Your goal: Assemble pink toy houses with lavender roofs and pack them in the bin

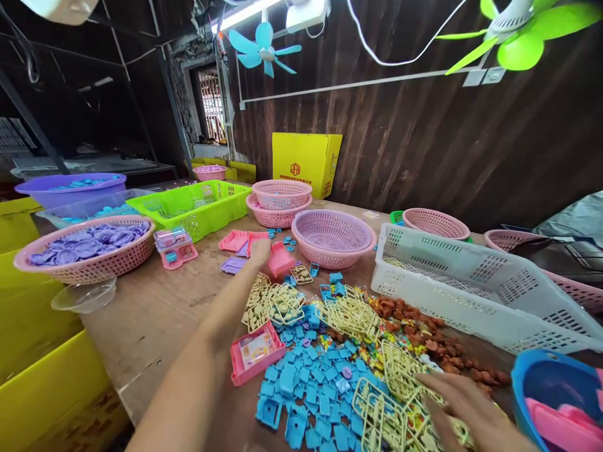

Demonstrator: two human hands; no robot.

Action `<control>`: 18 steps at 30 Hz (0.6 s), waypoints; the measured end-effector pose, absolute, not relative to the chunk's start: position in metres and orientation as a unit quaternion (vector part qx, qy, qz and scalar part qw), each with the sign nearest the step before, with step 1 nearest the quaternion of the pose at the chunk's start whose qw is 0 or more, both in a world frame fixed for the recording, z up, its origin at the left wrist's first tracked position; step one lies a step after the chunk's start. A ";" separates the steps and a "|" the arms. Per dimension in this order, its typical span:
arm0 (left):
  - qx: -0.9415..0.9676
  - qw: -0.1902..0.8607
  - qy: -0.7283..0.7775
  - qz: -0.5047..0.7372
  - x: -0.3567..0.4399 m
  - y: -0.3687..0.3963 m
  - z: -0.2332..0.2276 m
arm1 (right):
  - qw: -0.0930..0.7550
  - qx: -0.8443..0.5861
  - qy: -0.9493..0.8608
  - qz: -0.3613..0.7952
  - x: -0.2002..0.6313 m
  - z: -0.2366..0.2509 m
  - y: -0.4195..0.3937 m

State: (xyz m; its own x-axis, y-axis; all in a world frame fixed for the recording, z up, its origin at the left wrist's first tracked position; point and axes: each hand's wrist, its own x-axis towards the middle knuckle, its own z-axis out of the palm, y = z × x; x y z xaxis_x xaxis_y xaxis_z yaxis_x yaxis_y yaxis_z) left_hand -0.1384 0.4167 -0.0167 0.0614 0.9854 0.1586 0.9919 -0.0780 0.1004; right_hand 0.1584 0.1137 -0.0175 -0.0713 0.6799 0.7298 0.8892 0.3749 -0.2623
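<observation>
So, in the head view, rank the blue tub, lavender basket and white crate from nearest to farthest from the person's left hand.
From the left hand:
1. Lavender basket, a little to its right.
2. White crate, farther right.
3. Blue tub, at the lower right edge.

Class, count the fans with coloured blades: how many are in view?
2: the blue fan, upper middle, right of the window, and the green fan, upper right, cut off by the picture's top edge.
</observation>
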 end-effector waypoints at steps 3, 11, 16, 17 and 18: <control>-0.730 0.026 -0.671 -0.127 -0.164 0.372 0.010 | 0.339 -0.409 -0.844 -0.072 0.094 -0.027 0.124; -0.714 -0.046 -0.667 -0.208 -0.266 0.180 -0.011 | 0.376 -0.332 -0.860 -0.097 -0.057 -0.057 0.128; -0.685 -0.124 -0.664 -0.274 -0.284 0.129 -0.064 | 0.366 -0.267 -0.882 -0.128 -0.105 -0.114 0.111; -0.682 -0.142 -0.661 -0.278 -0.283 0.126 -0.070 | 0.358 -0.259 -0.888 -0.130 -0.111 -0.129 0.110; -0.681 -0.161 -0.658 -0.277 -0.281 0.125 -0.073 | 0.355 -0.255 -0.889 -0.135 -0.114 -0.142 0.110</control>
State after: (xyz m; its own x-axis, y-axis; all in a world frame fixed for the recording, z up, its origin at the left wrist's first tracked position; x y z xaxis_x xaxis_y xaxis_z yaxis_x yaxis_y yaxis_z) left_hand -0.2812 0.1247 -0.0733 -0.0202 0.9859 0.1661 0.8080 -0.0817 0.5835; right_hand -0.1139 0.1100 -0.1422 -0.6175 0.3587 0.7001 0.5500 0.8331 0.0582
